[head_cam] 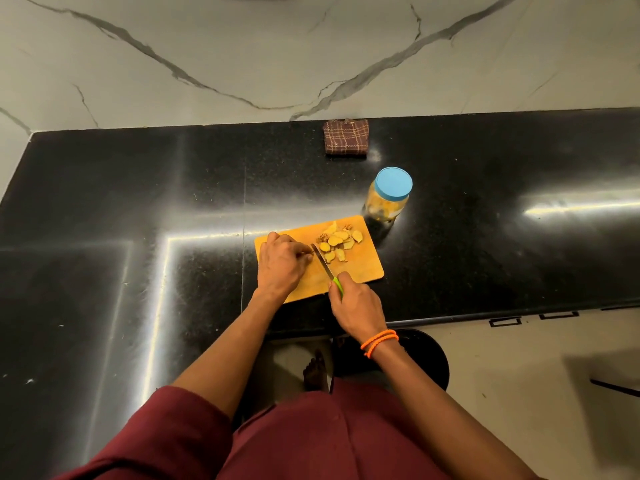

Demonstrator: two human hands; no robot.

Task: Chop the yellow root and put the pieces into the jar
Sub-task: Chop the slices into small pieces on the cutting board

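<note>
Cutting board sits at the black counter's near edge; bare counter lies at nine o'clock. Left hand pinches the root stub, mostly hidden. Right hand grips the knife. Slices lie at the knife's two o'clock; lidded jar just beyond.
</note>
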